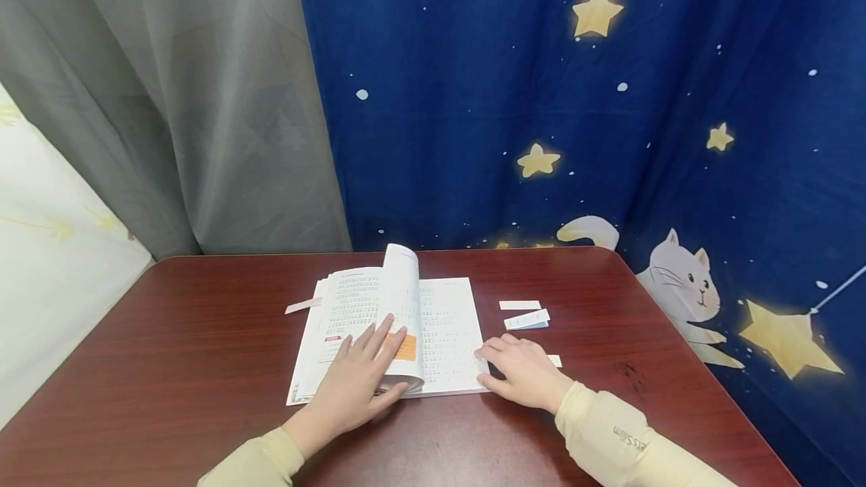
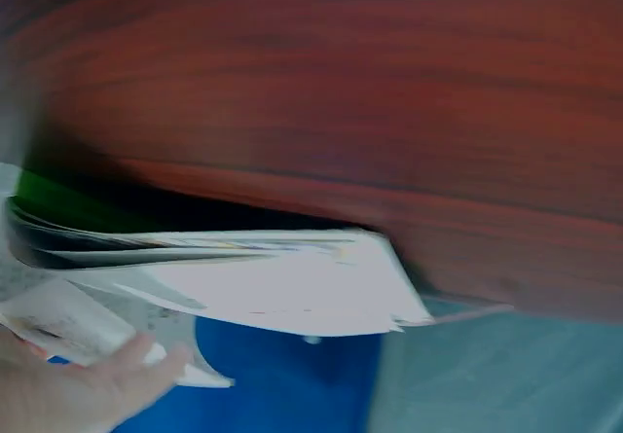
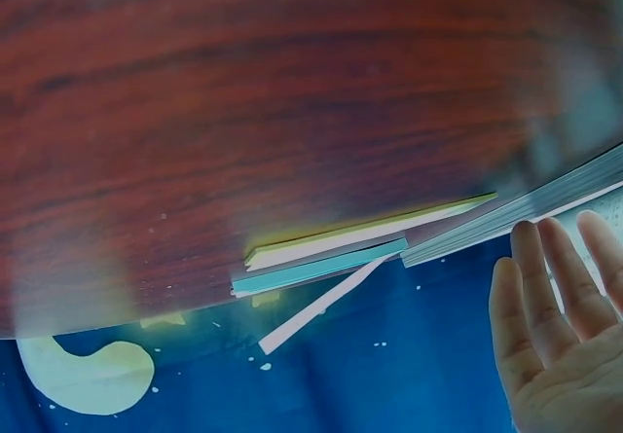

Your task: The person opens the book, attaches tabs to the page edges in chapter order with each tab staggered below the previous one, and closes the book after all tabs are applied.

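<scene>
An open book (image 1: 446, 322) lies on the table, its right-hand page printed with rows of small text. One page (image 1: 401, 284) stands curled up near the middle, with an orange block low on it. My left hand (image 1: 355, 385) rests with spread, straight fingers over the left side and touches the curled page. At the book's right edge is my right hand (image 1: 521, 374), fingertips against the page border. The right wrist view shows the right hand's fingers (image 3: 545, 297) extended and loose. A pale pink paper strip (image 1: 303, 306) sticks out from the book's left side.
Right of the book lie a pale paper strip (image 1: 519, 305) and a folded white-and-blue strip (image 1: 527, 319). Another white strip (image 1: 555, 361) is partly hidden behind the right hand. The dark red table (image 1: 203, 359) ends at grey and blue curtains (image 1: 460, 96).
</scene>
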A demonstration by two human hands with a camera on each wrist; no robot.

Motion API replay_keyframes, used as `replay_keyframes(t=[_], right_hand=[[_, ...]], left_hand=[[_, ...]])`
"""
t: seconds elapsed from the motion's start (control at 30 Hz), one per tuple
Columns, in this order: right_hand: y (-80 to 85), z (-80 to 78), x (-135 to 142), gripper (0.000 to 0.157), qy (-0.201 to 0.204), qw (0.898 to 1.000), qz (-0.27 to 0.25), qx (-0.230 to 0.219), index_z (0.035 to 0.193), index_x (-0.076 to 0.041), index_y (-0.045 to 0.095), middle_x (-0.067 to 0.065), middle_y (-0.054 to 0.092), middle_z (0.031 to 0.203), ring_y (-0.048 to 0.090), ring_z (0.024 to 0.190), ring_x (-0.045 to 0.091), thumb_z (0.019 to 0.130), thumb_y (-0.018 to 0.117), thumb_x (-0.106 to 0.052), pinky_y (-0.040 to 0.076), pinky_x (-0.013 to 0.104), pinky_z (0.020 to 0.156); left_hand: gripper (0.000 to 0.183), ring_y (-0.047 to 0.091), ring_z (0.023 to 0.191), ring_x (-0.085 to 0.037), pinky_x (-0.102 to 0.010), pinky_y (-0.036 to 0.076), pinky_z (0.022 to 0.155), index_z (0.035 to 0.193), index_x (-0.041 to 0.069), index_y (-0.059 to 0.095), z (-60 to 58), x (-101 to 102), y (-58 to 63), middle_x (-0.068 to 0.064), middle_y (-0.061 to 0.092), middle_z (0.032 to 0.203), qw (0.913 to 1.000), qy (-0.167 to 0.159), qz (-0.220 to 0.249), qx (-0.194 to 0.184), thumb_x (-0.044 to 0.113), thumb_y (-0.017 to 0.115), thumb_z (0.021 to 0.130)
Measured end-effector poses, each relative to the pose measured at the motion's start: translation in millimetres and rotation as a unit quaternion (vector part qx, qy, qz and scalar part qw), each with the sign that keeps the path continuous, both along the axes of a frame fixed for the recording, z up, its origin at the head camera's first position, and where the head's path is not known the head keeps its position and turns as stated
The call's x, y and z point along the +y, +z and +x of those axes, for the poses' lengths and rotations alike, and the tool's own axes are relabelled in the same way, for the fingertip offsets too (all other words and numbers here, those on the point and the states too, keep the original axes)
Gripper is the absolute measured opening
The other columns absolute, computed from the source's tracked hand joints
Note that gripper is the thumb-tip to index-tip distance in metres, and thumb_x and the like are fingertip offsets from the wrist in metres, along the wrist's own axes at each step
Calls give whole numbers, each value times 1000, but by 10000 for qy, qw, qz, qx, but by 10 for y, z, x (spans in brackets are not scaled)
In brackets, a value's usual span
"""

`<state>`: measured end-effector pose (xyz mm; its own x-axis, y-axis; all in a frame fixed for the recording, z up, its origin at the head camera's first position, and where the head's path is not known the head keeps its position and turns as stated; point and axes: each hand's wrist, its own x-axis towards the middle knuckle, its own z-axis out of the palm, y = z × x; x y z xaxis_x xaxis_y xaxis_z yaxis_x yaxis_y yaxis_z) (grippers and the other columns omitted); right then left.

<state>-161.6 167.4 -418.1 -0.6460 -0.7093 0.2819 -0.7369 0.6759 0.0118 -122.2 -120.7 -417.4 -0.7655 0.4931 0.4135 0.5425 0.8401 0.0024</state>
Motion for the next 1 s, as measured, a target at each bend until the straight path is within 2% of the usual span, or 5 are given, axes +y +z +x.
replay_keyframes(t=[0.17, 0.3, 0.63, 0.87, 1.0], right_hand=[[28, 3, -33, 34, 124, 9999, -83, 83, 106, -12, 61, -1, 59, 100, 53, 87, 14, 81, 58, -35, 45, 32, 72], [42, 2, -50, 36, 182, 9997, -112, 140, 107, -11, 61, 0, 59, 101, 53, 86, 15, 80, 59, -35, 45, 32, 72], [31, -11, -52, 38, 178, 9997, -77, 141, 109, -11, 60, 1, 58, 103, 54, 95, 18, 80, 58, -36, 44, 37, 79], [27, -14, -15, 37, 41, 9998, 6, 187, 106, -12, 61, -1, 58, 101, 54, 91, 17, 81, 57, -39, 46, 35, 73], [29, -17, 5, 34, 56, 9995, -60, 318, 100, -12, 63, -3, 57, 95, 53, 84, 14, 80, 57, -39, 46, 33, 67]], left_hand=[[66, 34, 118, -37, -59, 30, 84, 130, 14, 43, -47, 189, 58, -12, 27, 140, 9979, -133, -310, 545, 43, 60, 73], [60, 33, 119, -36, -59, 29, 85, 125, 14, 48, -61, 352, 103, -11, 28, 139, 9959, -245, -553, 678, 43, 59, 74], [55, 29, 123, -31, -55, 28, 89, 124, 15, 50, -34, 653, 88, -9, 25, 141, 9909, -648, -1019, 593, 43, 57, 77], [63, 34, 120, -29, -54, 31, 87, 132, 20, 40, 32, 632, 39, -10, 28, 139, 9900, -1103, -741, 473, 40, 60, 76], [65, 36, 119, -28, -53, 30, 88, 135, 22, 35, 61, 568, 40, -11, 31, 137, 9898, -1199, -706, 296, 39, 59, 77]])
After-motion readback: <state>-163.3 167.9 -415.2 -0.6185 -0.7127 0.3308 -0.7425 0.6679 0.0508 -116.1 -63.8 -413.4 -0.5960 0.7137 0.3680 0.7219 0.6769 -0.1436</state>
